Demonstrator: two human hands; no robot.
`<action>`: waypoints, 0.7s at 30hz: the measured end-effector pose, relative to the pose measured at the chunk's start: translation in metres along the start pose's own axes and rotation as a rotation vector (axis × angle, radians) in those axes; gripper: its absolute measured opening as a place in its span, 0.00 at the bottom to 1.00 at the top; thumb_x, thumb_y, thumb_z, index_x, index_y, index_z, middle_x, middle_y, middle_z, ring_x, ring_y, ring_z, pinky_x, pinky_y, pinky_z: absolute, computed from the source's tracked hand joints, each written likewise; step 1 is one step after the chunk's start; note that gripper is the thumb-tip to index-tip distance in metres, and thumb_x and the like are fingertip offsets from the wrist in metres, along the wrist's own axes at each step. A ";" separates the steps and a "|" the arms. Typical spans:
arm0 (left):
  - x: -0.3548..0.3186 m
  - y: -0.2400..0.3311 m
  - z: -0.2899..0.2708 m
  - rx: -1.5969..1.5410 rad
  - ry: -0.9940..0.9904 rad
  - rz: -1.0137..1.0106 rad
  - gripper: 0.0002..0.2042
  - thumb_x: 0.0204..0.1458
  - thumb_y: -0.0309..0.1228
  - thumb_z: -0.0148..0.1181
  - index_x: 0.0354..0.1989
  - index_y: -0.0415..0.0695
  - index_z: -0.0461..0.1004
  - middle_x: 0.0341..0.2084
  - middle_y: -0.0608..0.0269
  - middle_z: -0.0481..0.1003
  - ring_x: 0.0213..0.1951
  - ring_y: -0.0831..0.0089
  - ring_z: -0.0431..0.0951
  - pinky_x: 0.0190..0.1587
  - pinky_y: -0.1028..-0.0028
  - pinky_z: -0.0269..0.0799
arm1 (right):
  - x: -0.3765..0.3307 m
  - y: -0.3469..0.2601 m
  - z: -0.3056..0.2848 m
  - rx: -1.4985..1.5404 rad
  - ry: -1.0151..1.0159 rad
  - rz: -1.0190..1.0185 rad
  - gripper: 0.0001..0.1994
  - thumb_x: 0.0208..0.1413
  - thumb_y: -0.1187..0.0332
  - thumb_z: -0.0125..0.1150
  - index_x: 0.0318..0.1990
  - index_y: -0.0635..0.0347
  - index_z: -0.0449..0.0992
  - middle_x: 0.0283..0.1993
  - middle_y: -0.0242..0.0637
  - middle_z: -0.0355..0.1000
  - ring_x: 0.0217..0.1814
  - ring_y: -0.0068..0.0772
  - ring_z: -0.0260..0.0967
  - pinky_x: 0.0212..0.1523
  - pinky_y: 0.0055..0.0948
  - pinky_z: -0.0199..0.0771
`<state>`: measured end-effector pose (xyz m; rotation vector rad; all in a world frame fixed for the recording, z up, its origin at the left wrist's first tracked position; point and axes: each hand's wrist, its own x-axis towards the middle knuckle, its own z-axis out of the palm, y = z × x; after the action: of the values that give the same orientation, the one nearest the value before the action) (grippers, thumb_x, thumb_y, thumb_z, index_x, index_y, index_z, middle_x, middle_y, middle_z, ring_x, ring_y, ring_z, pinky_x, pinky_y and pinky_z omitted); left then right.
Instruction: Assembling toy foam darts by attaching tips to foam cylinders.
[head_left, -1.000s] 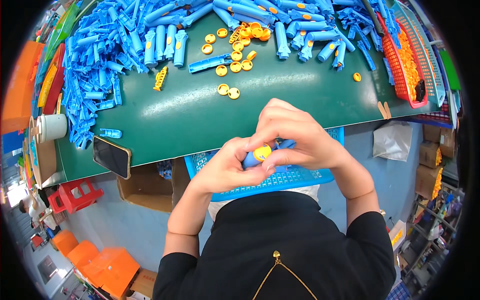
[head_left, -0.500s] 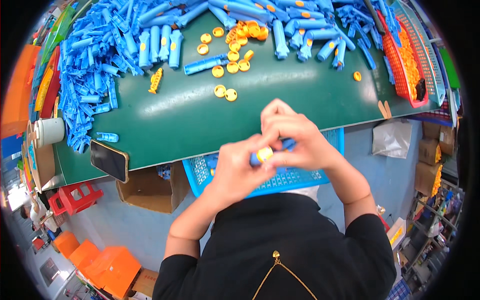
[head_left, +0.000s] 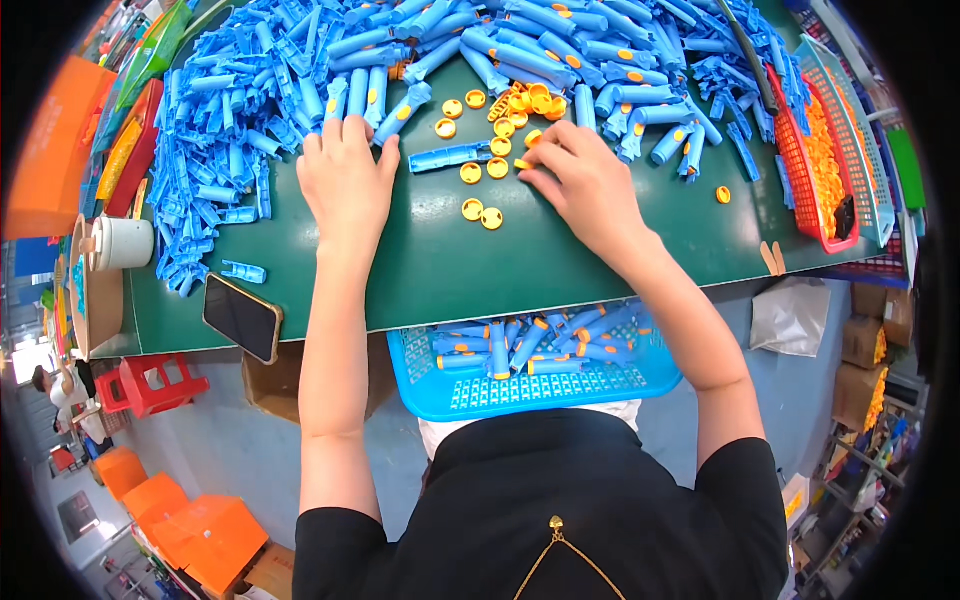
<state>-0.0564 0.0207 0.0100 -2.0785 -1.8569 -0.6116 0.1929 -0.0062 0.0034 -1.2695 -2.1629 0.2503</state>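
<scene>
My left hand [head_left: 345,185] reaches over the table to a row of blue plastic tubes [head_left: 357,92]. Its thumb and forefinger close around the near end of a tilted blue tube [head_left: 405,110] with an orange oval on it; the other fingertips lie against neighbouring tubes. My right hand [head_left: 588,190] pinches a small yellow cap [head_left: 523,164] between thumb and forefinger. Loose round yellow caps [head_left: 472,209] lie between the hands, beside a blue half-shell [head_left: 450,157]. Below the table edge, a light-blue basket [head_left: 500,397] holds several blue tubes with yellow ends.
A large heap of blue parts [head_left: 215,150] covers the table's left and far sides. A phone [head_left: 242,317] and a white mug [head_left: 122,244] sit at the left edge. On the right stands a red basket [head_left: 808,180] of yellow pieces. A cardboard box [head_left: 275,385] is below.
My hands were together over the basket, working on a blue tube with a yellow end. They have parted and moved forward onto the table, the left to a tube, the right to a cap.
</scene>
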 end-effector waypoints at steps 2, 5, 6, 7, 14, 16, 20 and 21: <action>0.002 0.002 -0.006 -0.007 0.017 0.010 0.14 0.46 0.39 0.67 0.30 0.42 0.71 0.29 0.59 0.74 0.34 0.59 0.72 0.38 0.60 0.67 | 0.002 0.002 -0.007 0.040 0.047 -0.052 0.07 0.50 0.71 0.65 0.36 0.61 0.78 0.37 0.34 0.72 0.38 0.35 0.71 0.37 0.31 0.71; -0.011 0.010 -0.036 -0.416 0.100 -0.198 0.10 0.47 0.32 0.66 0.33 0.41 0.73 0.28 0.57 0.76 0.32 0.61 0.77 0.37 0.66 0.71 | -0.012 -0.005 -0.023 0.631 -0.219 0.439 0.07 0.53 0.73 0.62 0.39 0.64 0.81 0.30 0.39 0.76 0.26 0.24 0.69 0.30 0.26 0.68; -0.015 0.016 -0.046 -0.584 0.134 -0.200 0.09 0.47 0.28 0.66 0.33 0.41 0.73 0.30 0.59 0.78 0.33 0.69 0.79 0.37 0.70 0.72 | -0.016 -0.003 -0.025 0.624 -0.218 0.452 0.07 0.53 0.73 0.62 0.39 0.64 0.81 0.30 0.39 0.76 0.26 0.24 0.69 0.30 0.26 0.68; -0.019 0.025 -0.059 -0.751 0.122 -0.234 0.08 0.47 0.26 0.66 0.33 0.40 0.73 0.31 0.59 0.78 0.35 0.72 0.78 0.38 0.72 0.73 | -0.020 -0.001 -0.028 0.543 -0.234 0.419 0.08 0.53 0.72 0.63 0.39 0.63 0.81 0.30 0.38 0.75 0.26 0.25 0.69 0.29 0.26 0.68; -0.080 0.092 -0.051 -1.470 0.046 0.037 0.17 0.52 0.21 0.63 0.43 0.40 0.59 0.42 0.45 0.77 0.43 0.69 0.77 0.52 0.70 0.69 | -0.023 -0.010 -0.021 -0.037 -0.027 0.150 0.08 0.50 0.69 0.65 0.37 0.59 0.82 0.28 0.36 0.71 0.24 0.33 0.69 0.27 0.28 0.68; -0.092 0.098 -0.037 -1.403 0.006 0.003 0.18 0.52 0.21 0.62 0.43 0.41 0.57 0.42 0.44 0.77 0.44 0.68 0.76 0.53 0.70 0.68 | -0.020 -0.010 -0.021 0.006 -0.053 0.194 0.08 0.50 0.69 0.66 0.38 0.58 0.82 0.30 0.35 0.71 0.25 0.33 0.69 0.27 0.28 0.68; -0.112 0.093 -0.025 -1.273 -0.059 0.027 0.20 0.52 0.22 0.63 0.44 0.43 0.55 0.44 0.42 0.77 0.47 0.67 0.74 0.54 0.71 0.66 | -0.017 -0.009 -0.020 0.221 -0.024 0.156 0.11 0.47 0.72 0.67 0.41 0.55 0.81 0.35 0.32 0.71 0.29 0.34 0.70 0.28 0.31 0.70; -0.113 0.093 -0.024 -1.270 -0.033 -0.004 0.20 0.51 0.22 0.64 0.44 0.42 0.57 0.43 0.44 0.77 0.45 0.67 0.76 0.52 0.72 0.69 | -0.017 -0.006 -0.015 0.219 -0.027 0.159 0.11 0.47 0.72 0.67 0.41 0.55 0.81 0.35 0.32 0.71 0.29 0.34 0.70 0.28 0.31 0.70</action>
<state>0.0238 -0.1010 -0.0189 -2.6783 -1.5889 -2.1742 0.2037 -0.0258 0.0108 -1.3177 -1.9952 0.5573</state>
